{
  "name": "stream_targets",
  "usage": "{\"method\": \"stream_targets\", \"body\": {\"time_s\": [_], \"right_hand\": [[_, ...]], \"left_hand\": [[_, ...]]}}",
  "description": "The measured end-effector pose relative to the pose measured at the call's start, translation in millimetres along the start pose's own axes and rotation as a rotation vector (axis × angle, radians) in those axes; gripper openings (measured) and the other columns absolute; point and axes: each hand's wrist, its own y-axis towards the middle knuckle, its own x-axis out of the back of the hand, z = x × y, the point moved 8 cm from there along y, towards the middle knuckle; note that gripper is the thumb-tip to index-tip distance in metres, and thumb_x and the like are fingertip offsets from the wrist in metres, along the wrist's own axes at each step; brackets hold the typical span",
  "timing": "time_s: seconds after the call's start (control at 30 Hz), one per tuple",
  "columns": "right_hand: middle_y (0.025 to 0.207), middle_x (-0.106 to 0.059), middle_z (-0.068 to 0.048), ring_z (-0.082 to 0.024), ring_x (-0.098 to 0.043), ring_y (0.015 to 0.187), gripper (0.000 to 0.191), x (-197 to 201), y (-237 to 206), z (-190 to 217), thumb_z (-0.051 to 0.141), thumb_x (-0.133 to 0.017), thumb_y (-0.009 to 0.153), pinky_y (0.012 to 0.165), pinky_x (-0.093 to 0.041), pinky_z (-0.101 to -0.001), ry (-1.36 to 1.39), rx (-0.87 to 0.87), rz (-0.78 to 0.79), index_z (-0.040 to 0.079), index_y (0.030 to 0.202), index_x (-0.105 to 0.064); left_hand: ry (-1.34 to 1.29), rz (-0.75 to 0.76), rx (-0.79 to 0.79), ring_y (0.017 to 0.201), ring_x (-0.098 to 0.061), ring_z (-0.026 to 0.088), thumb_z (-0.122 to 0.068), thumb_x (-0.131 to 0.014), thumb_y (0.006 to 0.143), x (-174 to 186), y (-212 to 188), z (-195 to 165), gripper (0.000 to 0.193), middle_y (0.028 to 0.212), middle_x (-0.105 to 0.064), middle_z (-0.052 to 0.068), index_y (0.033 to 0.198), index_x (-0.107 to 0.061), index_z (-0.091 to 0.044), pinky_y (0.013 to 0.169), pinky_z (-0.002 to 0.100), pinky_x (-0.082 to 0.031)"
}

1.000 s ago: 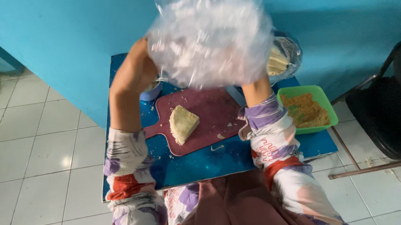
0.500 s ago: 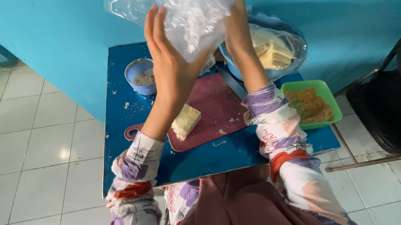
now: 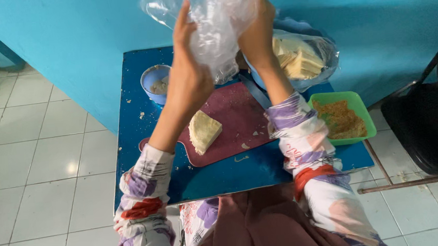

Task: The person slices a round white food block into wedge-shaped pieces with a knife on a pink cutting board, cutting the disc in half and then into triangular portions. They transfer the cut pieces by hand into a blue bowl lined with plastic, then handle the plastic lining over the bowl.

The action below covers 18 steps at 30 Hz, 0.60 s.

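Patterned sleeves in white, purple and red frame the near edge of the scene, where a person stands at a small blue surface [image 3: 222, 174] set against a blue wall. Both forearms are raised above it. The left hand [image 3: 187, 76] is held up with fingers spread wide and straight, its palm pressed flat against the side of a crumpled clear plastic bag [image 3: 212, 20]. The right hand [image 3: 256, 33] grips the same bag from the other side, fingers closed into the film, so the bag hangs in the air between the two hands, well above the surface and partly cut off by the top of the frame.

Below the arms lies a dark red cutting board [image 3: 234, 122] carrying a pale wedge of tempeh-like block [image 3: 204, 131], with a few crumbs scattered around it. To the right, just beside the board, sits a green tray [image 3: 354, 103] of brown crumbs. Farther back on the left stands a small blue bowl [image 3: 154, 81], and on the right a bowl lined with plastic [image 3: 323, 64] holds stacked pale slices [image 3: 297, 61]. A black chair [image 3: 434, 118] stands on the white tiled floor [image 3: 36, 161] at the right.
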Motion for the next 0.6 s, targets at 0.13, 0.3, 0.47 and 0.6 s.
{"method": "stream_targets", "body": {"time_s": [0.13, 0.3, 0.47, 0.6], "right_hand": [[0.130, -0.067, -0.020, -0.039, -0.066, 0.118, 0.061, 22, -2, -18, 0.003, -0.068, 0.100, 0.100, -0.054, -0.0413, -0.025, 0.204, -0.051, -0.001, 0.153, -0.037], [0.137, -0.056, -0.017, -0.035, -0.061, 0.129, 0.053, 30, -8, -10, -0.001, -0.068, 0.105, 0.112, -0.047, -0.0368, 0.120, 0.251, -0.235, 0.006, 0.147, -0.037], [0.132, -0.054, -0.014, -0.031, -0.060, 0.124, 0.047, 21, -4, 8, 0.001, -0.068, 0.103, 0.112, -0.047, -0.0363, 0.064, 0.187, -0.279, 0.007, 0.141, -0.041], [0.122, -0.053, -0.018, -0.036, -0.059, 0.110, 0.053, 3, -32, 36, 0.003, -0.077, 0.096, 0.098, -0.050, -0.0425, 0.063, 0.275, -0.138, 0.004, 0.134, -0.041]], "left_hand": [[0.313, -0.178, -0.108, 0.150, -0.039, 0.046, 0.020, -0.059, 0.077, 46, -10, -2, 0.080, 0.162, -0.019, 0.022, 0.142, -0.023, -0.009, 0.119, 0.046, -0.047], [0.391, -0.444, 0.056, 0.113, -0.051, 0.040, 0.005, -0.086, 0.082, 56, -18, 24, 0.067, 0.126, -0.041, 0.018, 0.124, -0.035, -0.006, 0.098, 0.052, -0.049], [0.639, 0.025, -0.198, 0.110, -0.058, 0.034, -0.005, -0.067, 0.099, -38, -27, -1, 0.033, 0.126, -0.056, 0.016, 0.132, -0.061, 0.000, 0.094, 0.045, -0.051], [0.790, 0.023, -0.044, 0.139, -0.048, 0.047, -0.004, -0.060, 0.094, -58, 2, 33, 0.039, 0.147, -0.048, 0.028, 0.132, -0.056, 0.003, 0.116, 0.050, -0.045]]}}
